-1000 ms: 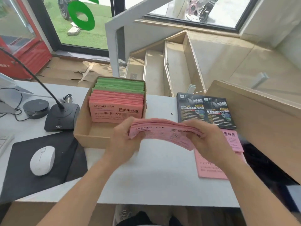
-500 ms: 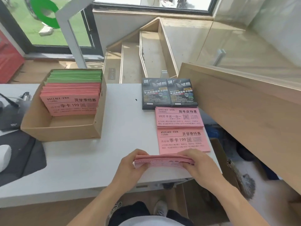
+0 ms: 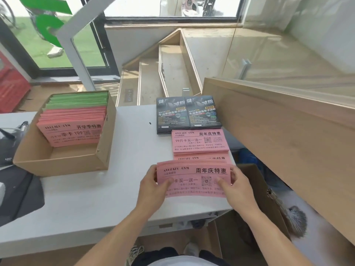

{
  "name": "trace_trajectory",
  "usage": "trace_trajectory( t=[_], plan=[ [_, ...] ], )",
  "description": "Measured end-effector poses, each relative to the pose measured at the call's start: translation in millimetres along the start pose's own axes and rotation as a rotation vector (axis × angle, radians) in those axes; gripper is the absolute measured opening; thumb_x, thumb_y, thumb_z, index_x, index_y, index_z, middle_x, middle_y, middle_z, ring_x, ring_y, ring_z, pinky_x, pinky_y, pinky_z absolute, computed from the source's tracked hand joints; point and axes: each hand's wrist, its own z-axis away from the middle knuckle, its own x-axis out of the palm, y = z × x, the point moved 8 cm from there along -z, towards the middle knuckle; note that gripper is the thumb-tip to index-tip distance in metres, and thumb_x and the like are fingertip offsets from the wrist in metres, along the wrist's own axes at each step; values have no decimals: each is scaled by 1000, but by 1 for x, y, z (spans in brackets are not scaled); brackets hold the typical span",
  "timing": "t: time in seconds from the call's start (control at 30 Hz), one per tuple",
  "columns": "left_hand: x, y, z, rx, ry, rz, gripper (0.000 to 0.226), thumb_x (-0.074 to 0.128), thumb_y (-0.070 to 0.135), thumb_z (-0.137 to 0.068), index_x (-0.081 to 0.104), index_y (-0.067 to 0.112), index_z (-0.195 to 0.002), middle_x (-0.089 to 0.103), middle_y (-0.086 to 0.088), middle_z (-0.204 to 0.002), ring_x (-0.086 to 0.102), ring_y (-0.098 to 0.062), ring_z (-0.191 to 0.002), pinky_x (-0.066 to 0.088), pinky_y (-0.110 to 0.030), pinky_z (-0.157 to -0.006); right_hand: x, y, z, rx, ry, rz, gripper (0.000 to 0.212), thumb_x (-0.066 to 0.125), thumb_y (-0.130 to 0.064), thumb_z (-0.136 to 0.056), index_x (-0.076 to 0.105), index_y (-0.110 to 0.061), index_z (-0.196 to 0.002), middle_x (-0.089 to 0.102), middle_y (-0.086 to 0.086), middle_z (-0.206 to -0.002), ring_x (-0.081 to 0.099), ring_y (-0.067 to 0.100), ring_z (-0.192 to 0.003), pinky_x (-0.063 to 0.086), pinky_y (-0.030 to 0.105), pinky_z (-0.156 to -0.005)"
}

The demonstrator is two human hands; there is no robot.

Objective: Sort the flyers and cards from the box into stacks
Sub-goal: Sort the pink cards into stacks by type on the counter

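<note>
My left hand (image 3: 151, 187) and right hand (image 3: 237, 186) pinch a thin stack of pink paper flyers (image 3: 194, 180), fingers curled round its short ends, above the white bench (image 3: 132, 150). It reads "周年庆特惠". The brown cardboard box (image 3: 63, 160) holds upright pink cards (image 3: 75, 131) and green cards (image 3: 78, 100).

Both hands hold a pink bundle (image 3: 194, 179) flat above the white table (image 3: 92, 204): left hand (image 3: 153, 189) grips its left edge, thumb on top; right hand (image 3: 235, 187) grips its right edge likewise; the bundle covers most of a pink stack (image 3: 201, 158) lying beneath it; beyond that lies another pink stack (image 3: 199, 141), then two black flyer stacks (image 3: 187, 114) side by side; at left a cardboard box (image 3: 57, 164) holds pink cards (image 3: 73, 129) in front, green cards (image 3: 78, 100) behind.
</note>
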Motion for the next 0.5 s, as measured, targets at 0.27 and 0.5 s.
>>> trace_trajectory(
  t=[0.27, 0.5],
  plan=[
    [46, 4, -39, -62, -23, -152, 66, 73, 10, -91, 40, 27, -146, 62, 10, -113, 65, -3, -85, 49, -11, -52, -19, 6, -52, -12, 125, 214, 38, 67, -20, -95, 60, -33, -130, 69, -14, -116, 66, 9, -105, 58, 33, -83],
    [53, -6, -39, -65, -157, -170, 105, 89, 10, -72, 26, 40, -151, 56, 14, -128, 60, -4, -109, 51, -15, -79, -16, 12, -59, -88, 147, 523, 49, 70, -27, -90, 48, -38, -133, 59, -10, -115, 51, 19, -110, 50, 43, -96]
  ],
)
